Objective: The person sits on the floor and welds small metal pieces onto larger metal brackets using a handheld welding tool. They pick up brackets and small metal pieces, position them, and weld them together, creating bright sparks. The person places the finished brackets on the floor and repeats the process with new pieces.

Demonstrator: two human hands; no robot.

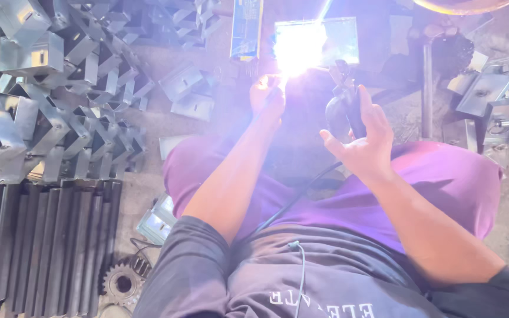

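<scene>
My right hand is wrapped around the welding holder, thumb out to the side, fingers closed on its dark body, cable trailing back over my lap. The holder's long axis points up and a bit left, straight at the arc, which sits on the small metal box on the ground ahead of my knees. My left hand is up close to the glare, nearer the box than the right, fingers curled, but the flare washes it out so I can't tell if it's holding anything. So the box lies forward and slightly left of the holder. Piles of bent metal brackets on my left, 1 gear down by the dark bars.
</scene>
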